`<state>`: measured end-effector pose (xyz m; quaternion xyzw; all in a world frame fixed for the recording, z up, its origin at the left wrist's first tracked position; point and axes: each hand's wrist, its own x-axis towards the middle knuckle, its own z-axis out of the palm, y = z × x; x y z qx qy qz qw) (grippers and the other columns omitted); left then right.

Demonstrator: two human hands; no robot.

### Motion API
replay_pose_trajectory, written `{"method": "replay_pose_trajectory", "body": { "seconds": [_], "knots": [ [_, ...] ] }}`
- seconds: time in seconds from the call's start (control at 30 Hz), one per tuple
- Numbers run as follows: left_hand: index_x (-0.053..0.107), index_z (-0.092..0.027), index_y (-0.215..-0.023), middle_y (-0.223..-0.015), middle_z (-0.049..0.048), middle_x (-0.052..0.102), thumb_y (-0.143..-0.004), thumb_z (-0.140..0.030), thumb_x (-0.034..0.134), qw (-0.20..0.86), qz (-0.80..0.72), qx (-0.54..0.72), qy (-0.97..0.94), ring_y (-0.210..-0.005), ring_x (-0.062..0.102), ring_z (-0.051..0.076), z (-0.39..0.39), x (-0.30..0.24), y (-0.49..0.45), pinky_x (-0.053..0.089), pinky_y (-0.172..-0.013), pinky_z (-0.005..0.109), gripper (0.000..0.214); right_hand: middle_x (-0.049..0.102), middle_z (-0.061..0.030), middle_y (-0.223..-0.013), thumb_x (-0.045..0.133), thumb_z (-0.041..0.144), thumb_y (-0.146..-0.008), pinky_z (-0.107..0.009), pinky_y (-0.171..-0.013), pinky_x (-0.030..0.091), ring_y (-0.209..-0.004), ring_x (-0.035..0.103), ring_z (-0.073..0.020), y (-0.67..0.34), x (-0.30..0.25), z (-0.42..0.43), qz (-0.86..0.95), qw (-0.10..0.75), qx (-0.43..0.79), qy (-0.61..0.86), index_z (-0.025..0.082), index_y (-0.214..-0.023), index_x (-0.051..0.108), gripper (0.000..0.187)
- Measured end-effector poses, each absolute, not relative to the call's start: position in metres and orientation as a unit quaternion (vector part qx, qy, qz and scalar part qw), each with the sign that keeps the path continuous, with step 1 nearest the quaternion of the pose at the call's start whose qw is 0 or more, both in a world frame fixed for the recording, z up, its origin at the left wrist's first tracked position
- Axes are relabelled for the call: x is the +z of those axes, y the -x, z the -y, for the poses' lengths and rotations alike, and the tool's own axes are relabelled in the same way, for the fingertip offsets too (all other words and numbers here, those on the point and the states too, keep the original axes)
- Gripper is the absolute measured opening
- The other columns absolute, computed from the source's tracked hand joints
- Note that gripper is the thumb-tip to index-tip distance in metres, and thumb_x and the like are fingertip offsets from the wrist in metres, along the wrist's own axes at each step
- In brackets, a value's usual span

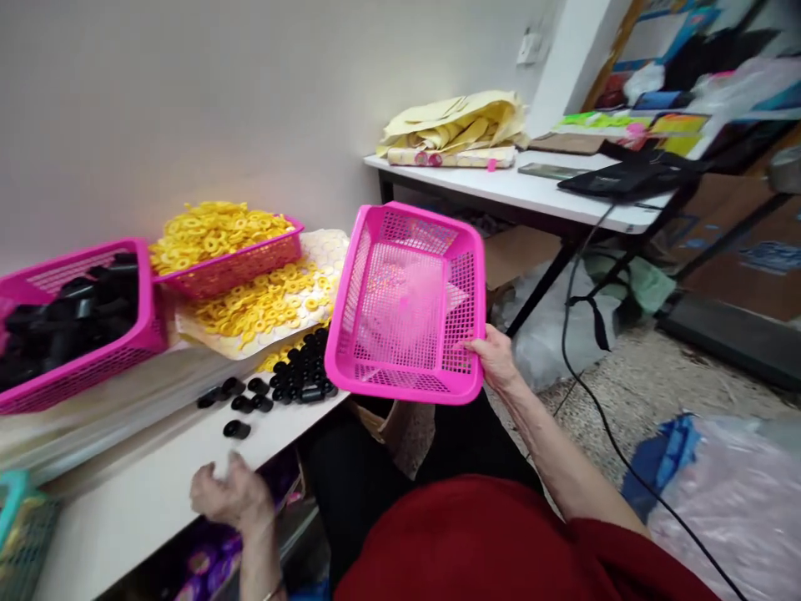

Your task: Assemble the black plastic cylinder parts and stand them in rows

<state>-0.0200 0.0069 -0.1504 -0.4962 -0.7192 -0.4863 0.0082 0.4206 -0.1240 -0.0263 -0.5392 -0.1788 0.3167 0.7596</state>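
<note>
My right hand [496, 357] grips the near right corner of an empty pink mesh basket [406, 305], held tilted in the air beside the white table [156, 492]. My left hand [230, 494] hovers at the table's front edge, fingers loosely curled, blurred, with nothing visible in it. Just beyond it lie several loose black caps [241, 396] and a denser cluster of black caps [304, 371]. Yellow rings [269, 300] are spread on a sheet behind them.
A pink basket of yellow rings [229, 246] and a pink basket of black parts [75, 321] stand at the back left. A teal basket [22, 526] sits at the near left. A second table [531, 188] holds yellow paper and a laptop; a black cable [581, 367] hangs to the floor.
</note>
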Motion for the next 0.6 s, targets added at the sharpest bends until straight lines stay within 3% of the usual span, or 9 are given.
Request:
{"method": "replay_pose_trajectory", "body": {
  "seconds": [0.07, 0.2, 0.37, 0.6],
  "knots": [
    [0.058, -0.02, -0.107, -0.122, 0.0222, 0.059, -0.078, -0.046, 0.062, 0.035, 0.669, -0.476, 0.57, -0.124, 0.051, 0.041, 0.028, -0.159, 0.0, 0.038, -0.103, 0.061, 0.04, 0.071, 0.0029, -0.068, 0.073, 0.014, -0.048, -0.033, -0.064, 0.059, -0.061, 0.068, -0.0176, -0.426, -0.031, 0.127, 0.186, 0.766, 0.291, 0.542, 0.017, -0.08, 0.063, 0.034],
    [0.06, -0.019, -0.096, -0.112, 0.0196, 0.064, -0.078, -0.039, 0.066, 0.031, 0.603, -0.441, 0.664, -0.11, 0.058, 0.033, 0.069, -0.17, -0.026, 0.046, -0.095, 0.053, 0.027, 0.071, 0.0011, -0.075, 0.075, 0.014, -0.049, -0.038, -0.07, 0.061, -0.064, 0.069, -0.0179, -0.441, -0.044, 0.122, 0.204, 0.773, 0.231, 0.555, 0.016, -0.08, 0.063, 0.034],
    [0.059, -0.016, -0.092, -0.111, 0.0192, 0.064, -0.079, -0.039, 0.063, 0.05, 0.662, -0.443, 0.602, -0.109, 0.057, 0.031, 0.041, -0.147, -0.003, 0.042, -0.099, 0.051, 0.026, 0.07, 0.0013, -0.075, 0.073, 0.012, -0.048, -0.037, -0.07, 0.061, -0.062, 0.066, -0.015, -0.452, -0.057, 0.12, 0.208, 0.774, 0.189, 0.567, 0.015, -0.078, 0.063, 0.031],
    [0.062, -0.018, -0.084, -0.085, 0.0107, 0.067, -0.083, -0.035, 0.056, -0.016, 0.658, -0.445, 0.607, -0.087, 0.061, 0.024, 0.007, -0.126, -0.011, 0.047, -0.089, 0.04, 0.019, 0.071, -0.0015, -0.069, 0.072, 0.019, -0.048, -0.039, -0.061, 0.061, -0.055, 0.066, -0.0199, -0.488, -0.08, 0.171, 0.196, 0.694, 0.26, 0.643, 0.018, -0.077, 0.069, 0.029]
  ]
}}
